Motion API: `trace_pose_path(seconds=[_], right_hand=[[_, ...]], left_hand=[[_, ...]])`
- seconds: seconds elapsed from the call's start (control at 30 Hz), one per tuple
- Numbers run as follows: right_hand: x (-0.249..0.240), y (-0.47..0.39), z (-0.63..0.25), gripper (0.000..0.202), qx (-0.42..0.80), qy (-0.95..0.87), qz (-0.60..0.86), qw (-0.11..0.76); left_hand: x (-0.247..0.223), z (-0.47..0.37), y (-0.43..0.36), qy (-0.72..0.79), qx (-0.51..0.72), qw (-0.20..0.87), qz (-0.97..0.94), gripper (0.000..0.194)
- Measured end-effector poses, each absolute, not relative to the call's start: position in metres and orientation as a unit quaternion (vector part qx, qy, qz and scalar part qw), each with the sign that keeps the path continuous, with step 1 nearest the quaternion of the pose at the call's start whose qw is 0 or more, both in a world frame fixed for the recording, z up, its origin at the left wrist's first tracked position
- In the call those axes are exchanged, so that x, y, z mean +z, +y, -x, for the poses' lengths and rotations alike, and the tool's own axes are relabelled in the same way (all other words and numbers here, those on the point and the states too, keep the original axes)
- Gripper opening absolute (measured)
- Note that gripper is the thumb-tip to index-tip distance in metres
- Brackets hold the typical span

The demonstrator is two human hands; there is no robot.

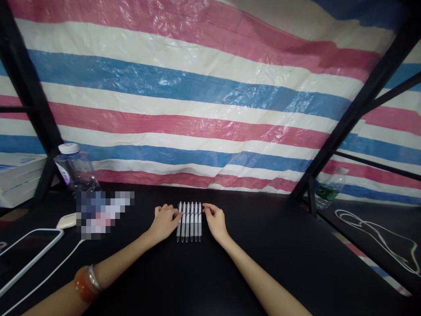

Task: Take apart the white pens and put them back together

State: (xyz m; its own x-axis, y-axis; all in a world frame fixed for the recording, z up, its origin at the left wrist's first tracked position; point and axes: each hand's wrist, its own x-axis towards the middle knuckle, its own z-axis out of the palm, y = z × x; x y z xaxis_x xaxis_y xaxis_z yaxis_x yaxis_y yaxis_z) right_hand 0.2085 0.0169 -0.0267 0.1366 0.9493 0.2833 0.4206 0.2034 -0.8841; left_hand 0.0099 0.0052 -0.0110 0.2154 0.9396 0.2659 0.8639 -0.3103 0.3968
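Observation:
Several white and grey pens (192,221) lie side by side in a row on the black table (158,276), their clicker ends pointing away from me. My left hand (165,221) rests at the row's left edge, its thumb and fingertips against the leftmost pen, without being wrapped round it. At the right end of the row is my right hand (215,219), fingers apart and curved, close beside the rightmost pen. Nothing shows between its fingers. Two bangles, one orange and one silvery, circle my left wrist.
At the left are a clear bottle (77,171), stacked white boxes (23,177), a phone (29,252), a white case (66,220) and a cable (54,271). On the right, a green-labelled bottle (330,190) and coiled cable (378,235) lie beyond the black frame (342,123).

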Motion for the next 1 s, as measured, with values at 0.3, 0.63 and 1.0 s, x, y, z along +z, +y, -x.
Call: trace_pose_path(seconds=[0.3,0.63,1.0], right_hand=[[-0.0267,0.0162,-0.2084,0.033,0.271,-0.601,0.568,0.493],[-0.0264,0.0161,-0.2084,0.032,0.264,-0.601,0.57,0.494],[-0.0267,0.0161,-0.2091,0.032,0.265,-0.605,0.567,0.493]], left_hand=[[-0.0104,-0.0111,0.0042,0.584,0.243,0.083,-0.77,0.04],[-0.0125,-0.0095,0.0059,0.592,0.268,0.101,-0.753,0.031],[-0.0144,-0.0066,0.0102,0.598,0.292,0.123,-0.736,0.029]])
